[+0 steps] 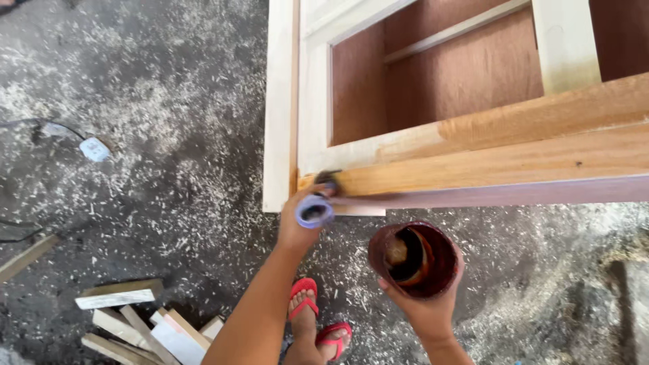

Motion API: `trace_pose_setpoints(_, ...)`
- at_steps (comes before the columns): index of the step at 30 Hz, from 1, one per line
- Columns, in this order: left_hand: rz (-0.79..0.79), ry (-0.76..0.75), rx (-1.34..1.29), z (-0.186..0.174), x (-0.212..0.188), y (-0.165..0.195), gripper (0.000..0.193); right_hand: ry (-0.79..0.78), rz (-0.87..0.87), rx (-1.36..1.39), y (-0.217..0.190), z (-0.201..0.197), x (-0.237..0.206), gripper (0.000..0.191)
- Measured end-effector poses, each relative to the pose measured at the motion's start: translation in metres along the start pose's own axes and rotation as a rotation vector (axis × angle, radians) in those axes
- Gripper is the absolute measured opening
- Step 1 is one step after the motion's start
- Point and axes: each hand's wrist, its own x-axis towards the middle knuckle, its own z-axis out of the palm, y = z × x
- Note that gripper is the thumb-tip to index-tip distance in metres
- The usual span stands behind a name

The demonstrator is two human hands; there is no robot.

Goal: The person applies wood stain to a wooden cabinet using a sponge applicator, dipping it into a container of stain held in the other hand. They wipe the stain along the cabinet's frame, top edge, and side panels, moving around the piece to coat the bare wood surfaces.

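Note:
My left hand grips a paintbrush with a blue handle. Its dark bristles press against the left end of a pale wooden frame, whose front rail looks wet and amber. My right hand holds a round reddish-brown container from below, just under the frame's front edge. Dark liquid and a brownish lump show inside it. The frame has open panels with brown board behind them.
The grey floor is strewn with sawdust and shavings. Several wood offcuts lie at the lower left. A small white object on a dark cable lies at the left. My feet in red sandals stand below the brush.

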Motion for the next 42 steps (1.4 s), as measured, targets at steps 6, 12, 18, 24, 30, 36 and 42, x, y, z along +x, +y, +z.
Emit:
trace_pose_setpoints(6, -0.078, 0.257, 0.089, -0.011, 0.024, -0.007, 0.027, -0.013, 0.027, -0.030, 0.005, -0.003, 0.007, 0.123)
trace_pose_setpoints(12, 0.290, 0.082, -0.136, 0.061, -0.010, 0.049, 0.026, -0.004, 0.011, 0.022, -0.003, 0.007, 0.011, 0.124)
trace_pose_setpoints(18, 0.250, 0.143, 0.061, 0.038, -0.013, 0.041, 0.023, -0.017, 0.002, -0.037, -0.012, 0.003, 0.016, 0.121)
trace_pose_setpoints(24, -0.093, 0.391, 0.089, -0.002, 0.016, -0.010, 0.021, -0.013, 0.020, 0.029, -0.007, 0.002, 0.014, 0.119)
trace_pose_setpoints(30, 0.070, 0.320, 0.017, 0.053, 0.008, 0.026, 0.029, 0.019, -0.049, -0.011, -0.003, 0.003, 0.013, 0.123)
trace_pose_setpoints(36, 0.090, 0.029, -0.354, 0.021, 0.038, 0.065, 0.022, 0.001, -0.101, 0.023, -0.017, -0.010, 0.026, 0.120)
trace_pose_setpoints(42, -0.212, 0.328, -0.322, -0.036, 0.044, 0.041, 0.027, 0.008, 0.048, 0.084, -0.035, -0.024, 0.033, 0.120)
